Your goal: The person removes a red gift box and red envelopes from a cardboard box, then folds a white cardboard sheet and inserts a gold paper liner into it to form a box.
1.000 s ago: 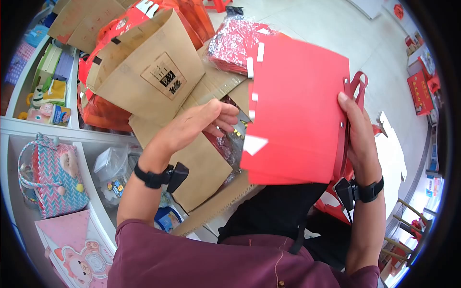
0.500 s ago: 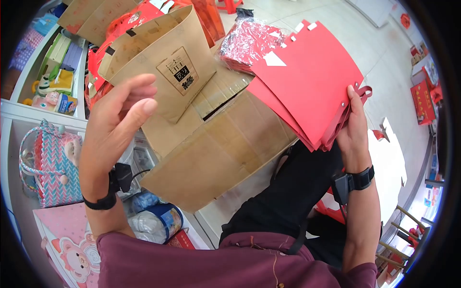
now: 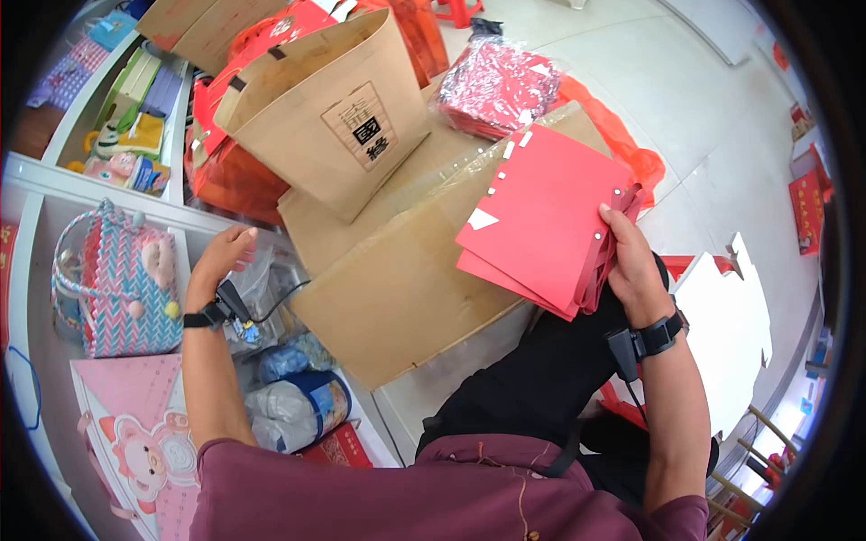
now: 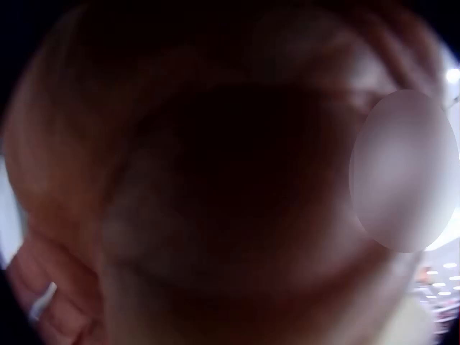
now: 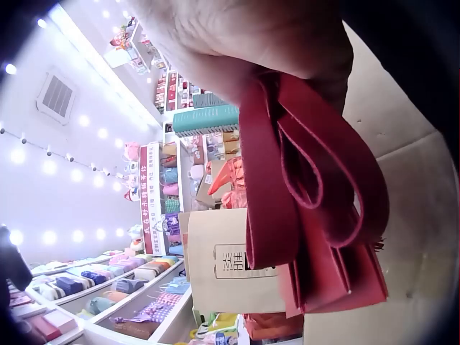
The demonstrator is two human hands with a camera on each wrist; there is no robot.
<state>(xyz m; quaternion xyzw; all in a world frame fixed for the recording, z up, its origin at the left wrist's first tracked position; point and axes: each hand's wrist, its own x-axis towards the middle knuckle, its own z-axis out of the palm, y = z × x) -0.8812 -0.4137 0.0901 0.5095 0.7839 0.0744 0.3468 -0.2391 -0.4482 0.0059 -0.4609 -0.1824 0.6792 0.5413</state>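
A small stack of flat red gift bags [image 3: 546,212] hangs in front of my right hand [image 3: 633,263], which grips it at the strap edge with the thumb on top. In the right wrist view the dark red straps [image 5: 277,183] loop down below the palm. The bags overlap the right end of a big cardboard box [image 3: 406,270], its top flaps folded down. My left hand [image 3: 223,260] holds nothing, its fingers loosely bent, left of the box and above the shelf. The left wrist view is mostly dark, blurred skin.
A kraft paper bag [image 3: 329,117] stands open on the box. Behind it lies a plastic-wrapped red pack [image 3: 501,87]. White shelving at the left holds a woven handbag [image 3: 133,279] and a pink bear bag [image 3: 149,433]. A white panel [image 3: 726,334] is at the right.
The box's near flap has come down over its opening. My left hand has moved off the box to the left. The red bags have swung round and been lowered in my right hand.
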